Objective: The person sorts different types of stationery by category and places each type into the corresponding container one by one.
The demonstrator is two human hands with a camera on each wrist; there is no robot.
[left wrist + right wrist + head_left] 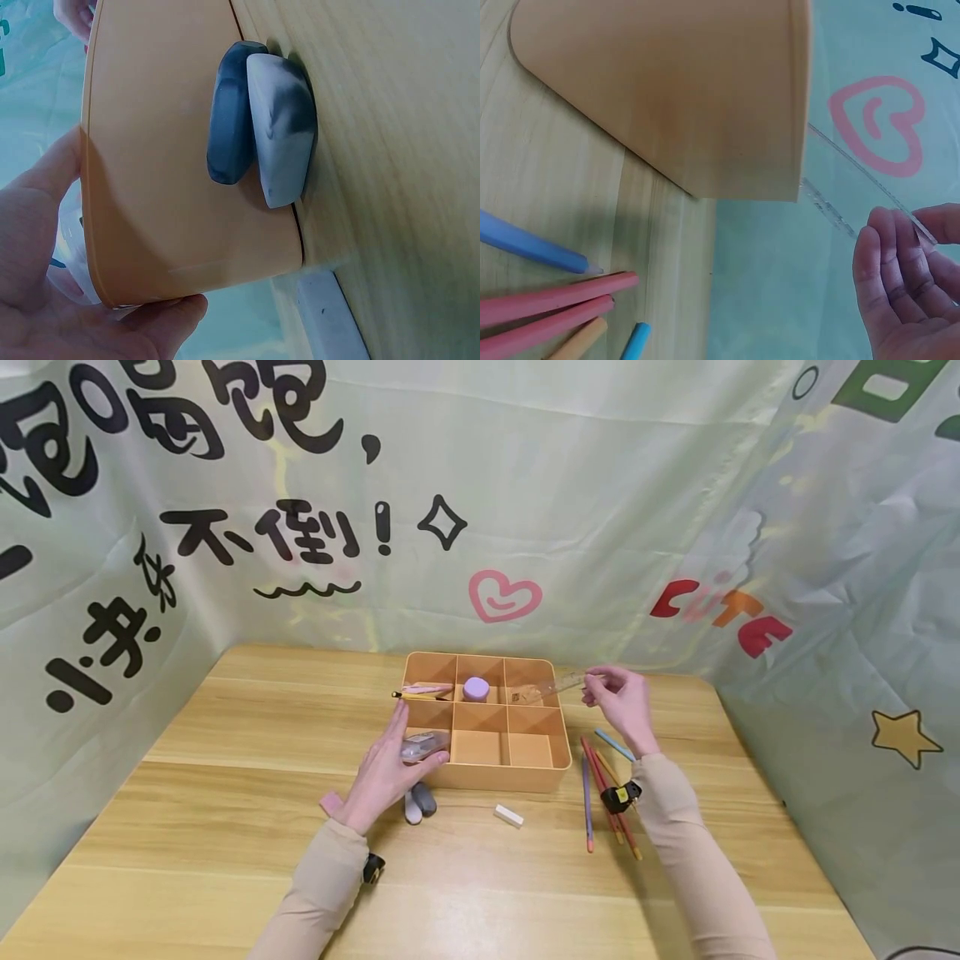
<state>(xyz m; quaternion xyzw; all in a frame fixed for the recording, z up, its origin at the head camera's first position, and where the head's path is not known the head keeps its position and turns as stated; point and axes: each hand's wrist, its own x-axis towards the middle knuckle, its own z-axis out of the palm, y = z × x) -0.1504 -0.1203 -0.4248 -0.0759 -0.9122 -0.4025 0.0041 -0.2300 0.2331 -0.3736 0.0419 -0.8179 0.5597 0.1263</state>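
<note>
An orange organizer box [495, 778] with several compartments stands on the table. At its front left corner my left hand [382, 772] grips the wall, thumb at the front rim and fingers along the side. My right hand [618, 695] pinches one end of a clear ruler [558, 684]; the other end reaches over the back right compartment. A translucent correction-tape-like item [424, 745] lies in the front left compartment. The back middle one holds a round purple item [476, 689]. Slim pink and yellow items [427, 690] lie at the back left.
Several coloured pencils [587, 802] lie right of the box, under my right forearm. A dark and a pale rounded block [281, 127] lean at the box front. A white eraser-like block [509, 816] lies nearby. Left of them is a pink piece [331, 802]. A printed cloth hangs behind.
</note>
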